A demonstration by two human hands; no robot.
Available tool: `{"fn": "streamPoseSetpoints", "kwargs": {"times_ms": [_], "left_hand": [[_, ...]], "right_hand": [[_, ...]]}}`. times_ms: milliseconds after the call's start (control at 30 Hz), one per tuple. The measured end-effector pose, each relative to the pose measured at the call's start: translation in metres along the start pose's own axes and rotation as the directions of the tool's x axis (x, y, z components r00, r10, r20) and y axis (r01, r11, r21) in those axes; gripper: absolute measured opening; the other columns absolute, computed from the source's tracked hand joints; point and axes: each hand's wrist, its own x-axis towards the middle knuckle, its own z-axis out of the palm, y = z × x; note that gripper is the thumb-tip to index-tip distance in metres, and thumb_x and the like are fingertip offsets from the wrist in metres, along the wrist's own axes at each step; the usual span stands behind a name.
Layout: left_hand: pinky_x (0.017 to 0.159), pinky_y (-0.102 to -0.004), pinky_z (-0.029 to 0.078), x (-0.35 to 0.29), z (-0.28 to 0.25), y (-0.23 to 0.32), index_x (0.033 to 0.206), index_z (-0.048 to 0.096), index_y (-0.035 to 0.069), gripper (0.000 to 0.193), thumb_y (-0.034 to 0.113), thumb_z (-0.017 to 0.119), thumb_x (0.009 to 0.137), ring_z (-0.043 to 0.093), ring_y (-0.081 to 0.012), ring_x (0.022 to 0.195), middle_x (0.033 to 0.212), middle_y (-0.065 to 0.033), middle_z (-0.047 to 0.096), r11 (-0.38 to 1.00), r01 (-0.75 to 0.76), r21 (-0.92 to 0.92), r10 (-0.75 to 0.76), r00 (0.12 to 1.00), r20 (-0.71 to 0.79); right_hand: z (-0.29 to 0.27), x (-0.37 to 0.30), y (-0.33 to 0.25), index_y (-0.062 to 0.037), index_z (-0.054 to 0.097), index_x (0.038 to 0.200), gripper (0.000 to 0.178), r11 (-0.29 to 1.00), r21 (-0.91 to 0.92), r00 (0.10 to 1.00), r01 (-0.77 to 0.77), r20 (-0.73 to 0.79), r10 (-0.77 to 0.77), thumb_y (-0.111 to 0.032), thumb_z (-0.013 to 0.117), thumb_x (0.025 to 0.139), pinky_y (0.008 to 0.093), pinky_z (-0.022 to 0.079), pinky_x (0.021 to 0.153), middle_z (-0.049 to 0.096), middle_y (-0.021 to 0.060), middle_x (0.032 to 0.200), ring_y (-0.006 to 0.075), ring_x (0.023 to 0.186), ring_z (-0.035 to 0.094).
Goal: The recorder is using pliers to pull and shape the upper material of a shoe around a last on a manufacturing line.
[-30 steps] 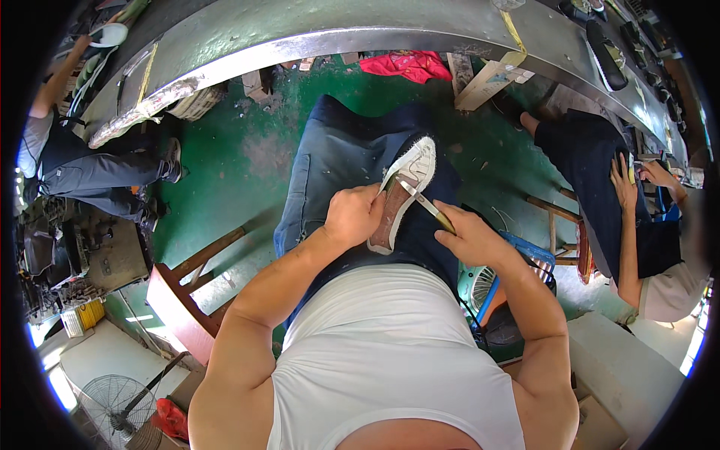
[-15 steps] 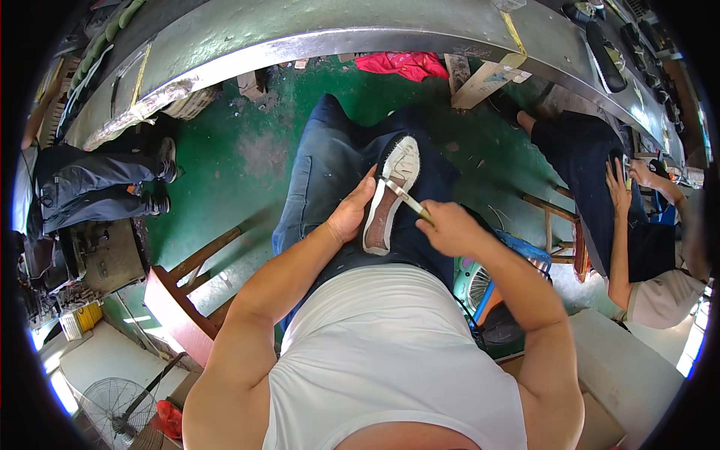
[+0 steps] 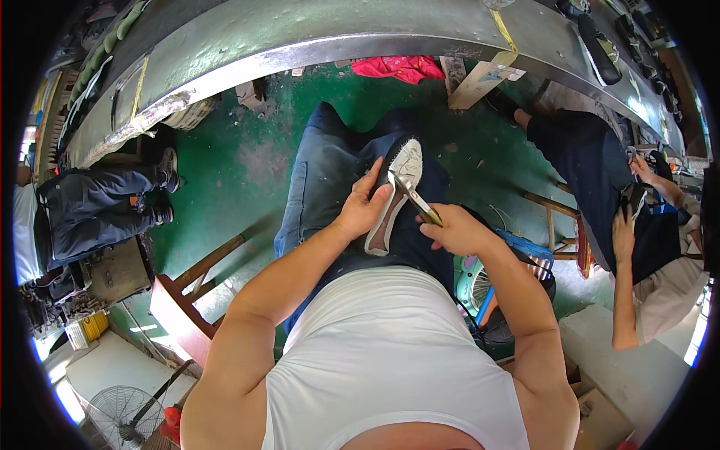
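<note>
An upturned shoe [image 3: 407, 161] lies along my lap with its underside facing up. Its sole shows a whitish forefoot, a brown strip down the middle and a dark gathered edge round the toe. My left hand [image 3: 360, 208] grips the shoe's left side, fingers along the edge and thumb at the underside. In my right hand [image 3: 459, 229] is a pair of metal pincers [image 3: 417, 201], its handles inside my fingers. The pincers' head rests over the shoe's middle, close to my left thumb; whether the jaws grip anything is too small to tell.
A long metal-topped bench [image 3: 330, 37] curves across the far side. A wooden stool [image 3: 180, 307] stands at left, a green fan [image 3: 471, 281] by my right thigh. Co-workers sit at both sides; the right one handles a shoe [image 3: 636, 199]. Red cloth [image 3: 397, 67] lies under the bench.
The pincers have turned from lying across the shoe to pointing more along it. My left hand has slid a little further over the shoe, its thumb now over the underside.
</note>
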Motion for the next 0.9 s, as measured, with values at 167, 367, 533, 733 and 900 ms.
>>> {"fn": "streamPoseSetpoints", "kwargs": {"times_ms": [167,367,533,733,900], "left_hand": [[0.114,-0.0365,0.034,-0.007,-0.002,0.019,0.155,0.032,0.009,0.06,0.019,0.055,0.1,0.042,-0.0348,0.139,0.145,-0.0236,0.047,0.98,-0.129,0.153,0.135,0.991,-0.027],[0.112,-0.0378,0.037,-0.003,-0.011,0.024,0.153,0.034,0.008,0.056,0.009,0.049,0.099,0.042,-0.0411,0.138,0.146,-0.0269,0.044,0.833,-0.396,0.385,0.397,0.914,0.081],[0.106,-0.0429,0.045,-0.005,-0.019,0.031,0.148,0.043,0.016,0.051,0.012,0.049,0.098,0.05,-0.0459,0.127,0.14,-0.0293,0.048,0.841,-0.316,0.44,0.286,0.949,0.136],[0.089,-0.0481,0.055,0.001,-0.013,0.032,0.141,0.05,0.017,0.044,0.015,0.052,0.097,0.063,-0.0475,0.104,0.131,-0.0296,0.056,0.778,-0.372,0.507,0.36,0.924,0.126],[0.099,-0.0453,0.05,-0.004,-0.007,0.05,0.137,0.054,0.011,0.039,0.009,0.051,0.098,0.057,-0.0474,0.118,0.129,-0.0325,0.055,0.79,-0.348,0.505,0.294,0.938,0.186]], "right_hand": [[0.01,0.018,0.012,0.0004,0.059,0.115,0.026,0.659,0.744,0.993,-0.109,0.118,0.031,-0.021,0.056,0.101,0.0232,0.045,0.05,0.065,0.0063,0.084,0.01,0.064,0.058],[0.089,0.041,0.032,-0.0017,0.059,0.11,0.022,0.762,0.625,0.964,0.171,-0.265,0.0,-0.021,0.056,0.101,0.0212,0.042,0.05,0.063,0.0043,0.081,0.0106,0.066,0.058],[0.045,0.024,0.05,0.0019,0.057,0.113,0.029,0.228,0.943,0.958,-0.24,0.269,-0.102,-0.023,0.063,0.098,0.0191,0.04,0.042,0.061,0.0075,0.093,0.0159,0.078,0.062],[-0.008,-0.008,0.042,0.0041,0.058,0.114,0.034,0.726,0.666,0.979,-0.171,0.2,0.047,-0.027,0.056,0.101,0.0289,0.057,0.051,0.067,0.0109,0.094,0.0172,0.078,0.068],[-0.02,0.031,0.015,0.0044,0.059,0.099,0.046,0.966,0.246,0.977,0.081,-0.212,-0.028,-0.04,0.046,0.104,0.0339,0.053,0.061,0.067,0.0112,0.08,0.0188,0.067,0.066]]}}
